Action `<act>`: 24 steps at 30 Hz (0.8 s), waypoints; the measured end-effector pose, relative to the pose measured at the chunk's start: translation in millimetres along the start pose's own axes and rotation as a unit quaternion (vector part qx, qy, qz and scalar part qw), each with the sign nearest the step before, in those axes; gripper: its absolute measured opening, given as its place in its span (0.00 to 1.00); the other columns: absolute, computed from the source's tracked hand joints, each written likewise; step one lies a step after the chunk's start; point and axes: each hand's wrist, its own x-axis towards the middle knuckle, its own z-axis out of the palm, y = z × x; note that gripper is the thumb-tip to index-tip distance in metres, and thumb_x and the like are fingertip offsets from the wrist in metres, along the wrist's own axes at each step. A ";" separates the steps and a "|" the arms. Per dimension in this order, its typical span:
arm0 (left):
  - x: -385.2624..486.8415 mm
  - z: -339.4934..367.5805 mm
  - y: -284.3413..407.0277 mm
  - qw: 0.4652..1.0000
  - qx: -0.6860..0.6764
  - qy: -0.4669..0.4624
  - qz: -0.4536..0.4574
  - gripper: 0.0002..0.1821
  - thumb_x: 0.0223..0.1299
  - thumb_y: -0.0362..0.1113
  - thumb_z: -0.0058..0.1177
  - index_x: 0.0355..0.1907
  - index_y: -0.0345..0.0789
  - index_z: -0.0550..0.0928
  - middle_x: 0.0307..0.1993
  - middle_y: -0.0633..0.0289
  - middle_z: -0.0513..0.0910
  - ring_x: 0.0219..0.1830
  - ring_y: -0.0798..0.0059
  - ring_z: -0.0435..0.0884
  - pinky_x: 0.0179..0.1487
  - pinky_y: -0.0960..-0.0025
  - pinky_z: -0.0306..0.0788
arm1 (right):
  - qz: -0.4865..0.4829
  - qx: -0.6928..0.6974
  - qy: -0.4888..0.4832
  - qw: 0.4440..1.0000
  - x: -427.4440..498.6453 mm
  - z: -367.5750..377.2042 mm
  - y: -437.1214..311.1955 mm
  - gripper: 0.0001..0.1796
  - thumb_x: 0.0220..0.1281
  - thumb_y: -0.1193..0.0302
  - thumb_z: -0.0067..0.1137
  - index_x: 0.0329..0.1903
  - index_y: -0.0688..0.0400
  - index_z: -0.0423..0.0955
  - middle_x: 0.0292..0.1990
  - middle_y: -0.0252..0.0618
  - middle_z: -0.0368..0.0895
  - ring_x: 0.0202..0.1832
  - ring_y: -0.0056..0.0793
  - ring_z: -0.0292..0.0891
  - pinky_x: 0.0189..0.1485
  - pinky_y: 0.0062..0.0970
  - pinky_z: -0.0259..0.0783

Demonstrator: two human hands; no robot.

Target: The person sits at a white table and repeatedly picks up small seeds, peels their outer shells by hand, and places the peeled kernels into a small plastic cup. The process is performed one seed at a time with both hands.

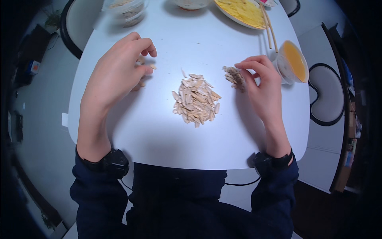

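Observation:
A heap of pale, elongated seeds or husks [197, 100], similar to sunflower seeds, lies on the white table in front of me. My left hand [121, 64] is to the left of it, thumb and index finger apart. Partly hidden beneath that hand are some light tan pieces [141, 60], one close to the thumb tip. To the right, my right hand [262, 80] hovers at a small pile of grey-brown seeds or kernels [232, 76]. Its thumb and index finger are close together over the pile; whether a piece is between them cannot be made out.
At the far right of the white table [164, 146] a cup of orange liquid [294, 61] stands near my right hand. Wooden chopsticks [270, 33] lean on a plate of yellow food [241, 13]. A bowl [191, 3] and clear plastic containers [128, 12] line the back.

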 end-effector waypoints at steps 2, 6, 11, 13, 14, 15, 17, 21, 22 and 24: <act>0.0 -5.1 -7.8 0.999 0.036 -0.033 -0.012 0.13 0.54 0.24 0.68 0.43 0.31 0.83 0.43 0.59 0.79 0.42 0.66 0.80 0.46 0.66 0.76 | -0.010 0.004 -0.010 1.000 -0.8 1.4 -5.1 0.09 0.65 0.82 0.65 0.43 0.60 0.89 0.44 0.40 0.84 0.45 0.34 0.82 0.46 0.31 0.77; 6.8 2.5 -11.2 0.996 0.073 -0.048 -0.013 0.10 0.54 0.25 0.68 0.39 0.31 0.83 0.39 0.59 0.80 0.38 0.65 0.81 0.44 0.64 0.77 | -0.021 0.028 -0.012 0.999 -2.2 5.4 -12.1 0.09 0.66 0.83 0.64 0.43 0.60 0.89 0.44 0.38 0.84 0.44 0.32 0.82 0.44 0.28 0.78; 11.3 15.9 -5.8 0.996 0.088 0.012 0.011 0.08 0.57 0.25 0.67 0.39 0.30 0.83 0.36 0.57 0.81 0.36 0.63 0.82 0.44 0.63 0.77 | -0.031 0.058 -0.028 0.997 -4.8 5.4 -13.5 0.10 0.65 0.85 0.63 0.43 0.62 0.88 0.45 0.38 0.84 0.43 0.30 0.82 0.42 0.27 0.78; 13.4 20.3 -7.4 0.996 0.088 0.015 0.024 0.07 0.59 0.25 0.66 0.39 0.30 0.83 0.36 0.55 0.81 0.36 0.62 0.83 0.44 0.62 0.77 | -0.042 0.068 -0.034 0.996 -6.2 6.4 -13.2 0.10 0.65 0.85 0.62 0.44 0.62 0.88 0.45 0.39 0.83 0.42 0.30 0.82 0.42 0.26 0.79; 15.6 21.2 -9.6 0.996 0.084 0.007 0.024 0.07 0.60 0.25 0.66 0.39 0.30 0.83 0.36 0.55 0.82 0.36 0.61 0.83 0.44 0.62 0.77 | -0.045 0.072 -0.038 0.996 -6.8 7.1 -13.1 0.10 0.65 0.85 0.62 0.44 0.62 0.88 0.45 0.39 0.83 0.42 0.29 0.82 0.42 0.26 0.79; 17.2 22.3 -11.7 0.996 0.081 0.006 0.030 0.06 0.61 0.25 0.65 0.40 0.29 0.83 0.36 0.54 0.82 0.36 0.61 0.83 0.44 0.61 0.77 | -0.048 0.077 -0.040 0.995 -7.4 7.7 -13.2 0.11 0.65 0.85 0.62 0.44 0.62 0.88 0.45 0.39 0.83 0.42 0.29 0.82 0.42 0.25 0.79; 19.2 25.1 -13.7 0.994 0.092 0.026 0.048 0.07 0.62 0.25 0.65 0.41 0.29 0.83 0.36 0.53 0.83 0.37 0.59 0.83 0.44 0.60 0.77 | -0.053 0.087 -0.043 0.994 -7.6 8.5 -14.0 0.11 0.64 0.86 0.62 0.44 0.62 0.88 0.45 0.39 0.83 0.42 0.29 0.82 0.43 0.24 0.79; 20.3 30.2 -0.8 0.990 0.101 0.060 0.082 0.05 0.66 0.27 0.64 0.40 0.28 0.82 0.36 0.57 0.85 0.39 0.67 0.85 0.42 0.62 0.78 | -0.053 0.132 -0.058 0.988 -7.6 8.6 -18.0 0.12 0.65 0.83 0.65 0.47 0.60 0.89 0.47 0.39 0.84 0.44 0.26 0.83 0.44 0.23 0.79; 18.5 31.3 6.0 0.995 -0.036 0.041 0.085 0.05 0.68 0.27 0.63 0.41 0.28 0.81 0.37 0.58 0.85 0.40 0.70 0.85 0.42 0.64 0.78 | -0.049 0.160 -0.060 0.984 -8.2 8.4 -19.1 0.12 0.64 0.82 0.67 0.48 0.59 0.89 0.48 0.38 0.85 0.45 0.26 0.83 0.45 0.23 0.79; 12.2 36.1 21.6 0.951 -0.300 -0.039 0.060 0.04 0.72 0.27 0.61 0.41 0.29 0.80 0.38 0.61 0.86 0.41 0.76 0.86 0.42 0.69 0.80 | -0.051 0.237 -0.060 0.968 -9.5 11.0 -21.0 0.12 0.64 0.81 0.69 0.50 0.58 0.90 0.50 0.38 0.85 0.47 0.24 0.83 0.47 0.23 0.79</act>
